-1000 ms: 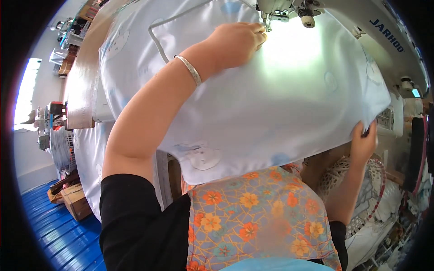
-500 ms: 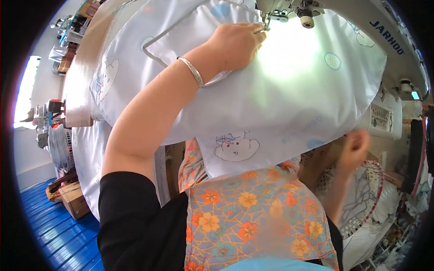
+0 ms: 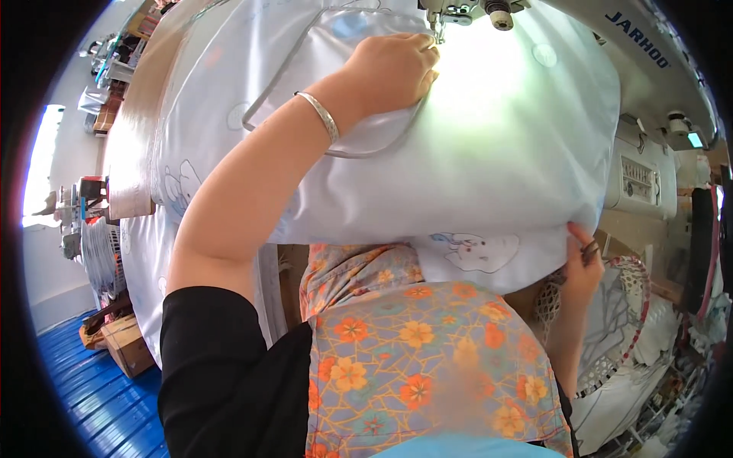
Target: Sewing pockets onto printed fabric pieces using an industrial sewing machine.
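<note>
White satiny fabric (image 3: 473,175) with printed cartoon figures and blue spots spreads over the sewing table and hangs toward my lap. My left hand (image 3: 393,70) rests on it with bent fingers pressed together, right beside the presser foot (image 3: 437,30); the fingertips are partly hidden. Under that hand lies a panel edged with grey piping (image 3: 271,99), its loop curving past my wrist. At the lower right, my right hand (image 3: 584,263) pinches the hanging edge of the same fabric, thumb and fingers closed on it.
The sewing machine's pale arm (image 3: 634,46) spans the upper right, its lamp brightening the cloth. A white vented box (image 3: 640,183) sits at the right. Below my right hand stands a basket with a red-and-white rim (image 3: 637,305). A cardboard box (image 3: 130,343) rests on the blue floor (image 3: 107,404).
My right hand, blurred below the cloth earlier, now grips its edge. The fabric's right side has drawn inward and its lower print shifted right. My left hand has moved slightly left.
</note>
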Available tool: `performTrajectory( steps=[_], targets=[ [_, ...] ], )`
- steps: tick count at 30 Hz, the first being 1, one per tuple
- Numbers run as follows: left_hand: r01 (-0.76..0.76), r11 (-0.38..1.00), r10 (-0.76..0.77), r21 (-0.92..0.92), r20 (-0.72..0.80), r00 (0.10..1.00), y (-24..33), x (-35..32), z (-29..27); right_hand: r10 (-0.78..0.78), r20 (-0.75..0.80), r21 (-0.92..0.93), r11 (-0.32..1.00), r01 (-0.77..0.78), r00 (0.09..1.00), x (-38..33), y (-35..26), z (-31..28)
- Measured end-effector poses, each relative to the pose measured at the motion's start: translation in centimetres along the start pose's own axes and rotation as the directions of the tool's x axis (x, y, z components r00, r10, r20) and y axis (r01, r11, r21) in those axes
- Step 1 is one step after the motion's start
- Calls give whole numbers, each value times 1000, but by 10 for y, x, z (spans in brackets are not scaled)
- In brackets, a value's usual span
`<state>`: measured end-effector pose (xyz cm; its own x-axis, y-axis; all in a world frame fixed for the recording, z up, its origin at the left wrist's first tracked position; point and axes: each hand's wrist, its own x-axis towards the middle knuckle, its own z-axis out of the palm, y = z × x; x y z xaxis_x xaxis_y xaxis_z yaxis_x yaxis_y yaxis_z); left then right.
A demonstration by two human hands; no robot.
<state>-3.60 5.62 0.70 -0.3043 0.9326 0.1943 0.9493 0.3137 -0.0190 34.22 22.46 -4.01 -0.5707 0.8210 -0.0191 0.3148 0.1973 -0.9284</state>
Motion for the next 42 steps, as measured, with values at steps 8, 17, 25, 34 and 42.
performTrajectory(
  steps=[8,17,25,34,42],
  targets=[
    [-18,1000,17,0,-93,996,1,-2,3,151,27,-105,984,-147,988,48,-31,-27],
    [-80,996,74,-31,-161,984,-3,-2,7,-57,-18,-83,995,55,998,33,0,-24],
    [-126,992,116,-26,-244,963,-2,-5,17,-328,26,-177,928,328,944,34,13,-20],
    [-93,994,80,-53,-211,974,1,-6,14,-168,-29,38,985,169,985,34,20,-24],
    [-129,984,95,-121,-250,964,2,-14,11,394,-13,604,736,-307,919,-37,87,-3]
  ],
)
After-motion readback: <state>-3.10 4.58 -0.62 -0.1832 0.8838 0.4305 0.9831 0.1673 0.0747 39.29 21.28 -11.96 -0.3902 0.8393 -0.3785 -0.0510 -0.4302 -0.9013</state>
